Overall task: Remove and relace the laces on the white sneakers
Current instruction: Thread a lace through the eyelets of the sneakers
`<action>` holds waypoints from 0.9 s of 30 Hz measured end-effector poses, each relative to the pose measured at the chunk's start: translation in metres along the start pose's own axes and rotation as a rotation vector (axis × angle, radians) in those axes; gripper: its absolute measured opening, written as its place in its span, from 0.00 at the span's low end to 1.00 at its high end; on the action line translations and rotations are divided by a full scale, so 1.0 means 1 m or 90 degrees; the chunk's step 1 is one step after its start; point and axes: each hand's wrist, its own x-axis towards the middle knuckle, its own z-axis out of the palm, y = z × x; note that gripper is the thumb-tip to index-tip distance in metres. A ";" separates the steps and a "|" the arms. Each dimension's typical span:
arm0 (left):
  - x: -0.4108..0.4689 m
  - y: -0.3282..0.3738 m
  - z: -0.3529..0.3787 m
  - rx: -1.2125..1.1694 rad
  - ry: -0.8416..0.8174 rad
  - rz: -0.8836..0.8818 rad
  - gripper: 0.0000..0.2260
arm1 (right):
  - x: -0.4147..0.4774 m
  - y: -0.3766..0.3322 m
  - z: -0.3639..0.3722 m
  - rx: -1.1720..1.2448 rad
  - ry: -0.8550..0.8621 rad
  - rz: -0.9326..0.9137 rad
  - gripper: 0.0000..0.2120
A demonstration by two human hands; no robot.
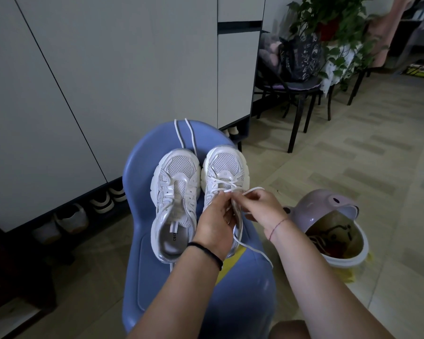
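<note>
At frame centre on the chair (137, 162), my left hand (214, 223) and right hand (258, 204) both pinch the right sneaker's (224, 165) lace (227, 184) (soft, limp, light), which I judge threads easiest gripped near its stiff tip.

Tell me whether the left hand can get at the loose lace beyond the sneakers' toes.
Probably yes: the loose lace lies uncovered on the blue chair, but the left hand must first release the other lace it pinches.
</note>
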 end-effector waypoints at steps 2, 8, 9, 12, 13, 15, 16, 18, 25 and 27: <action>0.000 0.001 -0.002 0.017 -0.010 0.006 0.13 | -0.003 0.004 -0.001 -0.062 -0.037 -0.012 0.17; -0.008 0.004 0.001 0.035 -0.012 0.013 0.13 | -0.014 -0.002 0.001 -0.196 0.024 -0.105 0.12; -0.011 0.004 0.002 0.029 -0.009 0.014 0.12 | -0.017 -0.004 0.001 -0.200 0.040 -0.105 0.15; -0.013 0.005 0.002 0.028 0.004 0.012 0.11 | -0.022 -0.005 0.001 -0.196 0.065 -0.107 0.23; -0.014 0.006 0.001 0.028 0.012 0.014 0.11 | -0.022 -0.005 0.001 -0.206 0.063 -0.113 0.23; -0.014 0.008 -0.001 0.036 0.022 0.019 0.11 | -0.023 -0.005 0.001 -0.219 0.056 -0.132 0.21; -0.013 0.008 -0.002 0.045 0.022 0.018 0.11 | -0.023 -0.004 0.001 -0.220 0.052 -0.145 0.18; -0.012 0.006 -0.003 0.051 0.012 0.028 0.11 | -0.023 -0.003 0.002 -0.212 0.053 -0.164 0.13; 0.011 -0.010 -0.005 0.235 0.082 0.151 0.14 | -0.017 0.007 -0.001 -0.148 0.025 -0.158 0.08; 0.019 -0.015 -0.007 0.259 0.112 0.174 0.14 | -0.018 0.006 -0.005 -0.116 0.010 -0.153 0.09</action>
